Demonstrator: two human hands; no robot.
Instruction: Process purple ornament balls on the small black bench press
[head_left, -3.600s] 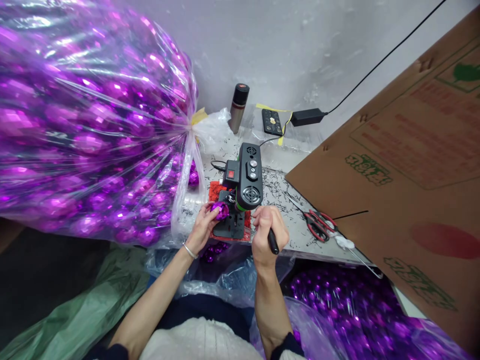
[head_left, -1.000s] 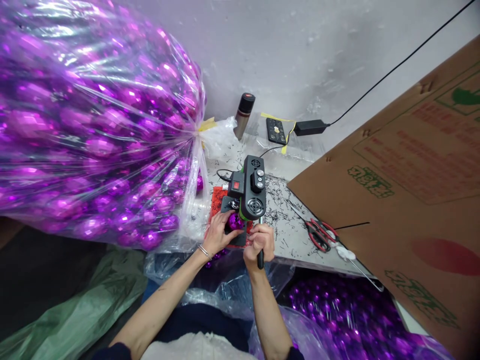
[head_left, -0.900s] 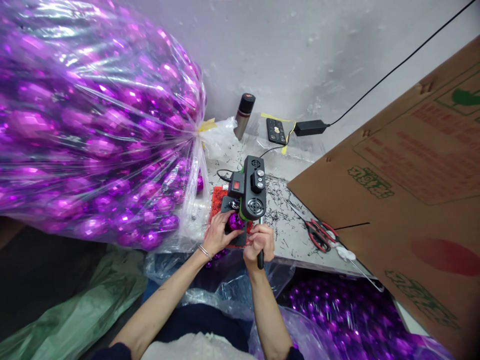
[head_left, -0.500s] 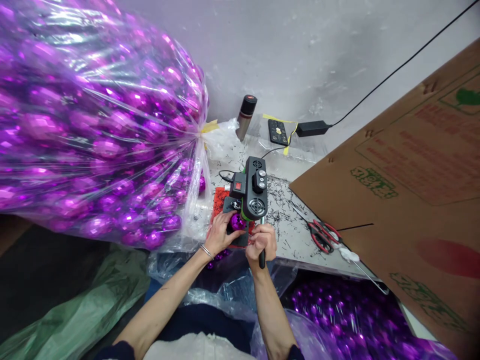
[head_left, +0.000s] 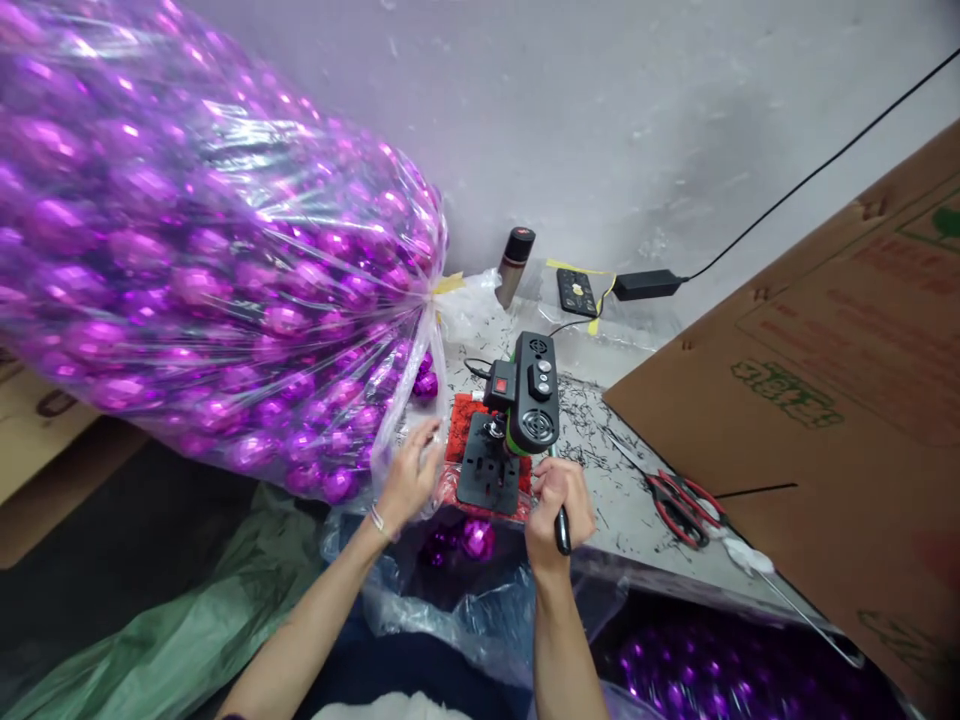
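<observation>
My right hand [head_left: 561, 508] is closed round the black-gripped lever [head_left: 562, 532] of a small bench machine [head_left: 538, 390], which has a black head with round vents and knobs. My left hand [head_left: 411, 474] is apart from the machine, fingers stretched and nothing in them, beside the gathered plastic of a big clear bag. The machine's black slotted base plate [head_left: 489, 480] is bare and sits on red material [head_left: 461, 420]. Below the table edge, a shiny purple ball [head_left: 478, 538] shows among darker purple balls over clear plastic.
A large clear bag [head_left: 225, 290] of purple balls fills the left. Red-handled scissors [head_left: 684, 508] lie on the table [head_left: 622, 510] near a cardboard box [head_left: 795, 400]. Behind stand a bottle [head_left: 516, 265], a phone [head_left: 576, 292] and a power adapter [head_left: 646, 285]. More purple balls [head_left: 697, 660] lie lower right.
My left hand has let go of the purple ball on the base plate and moved left. A purple ball now shows below the table edge. My right hand stays on the lever.
</observation>
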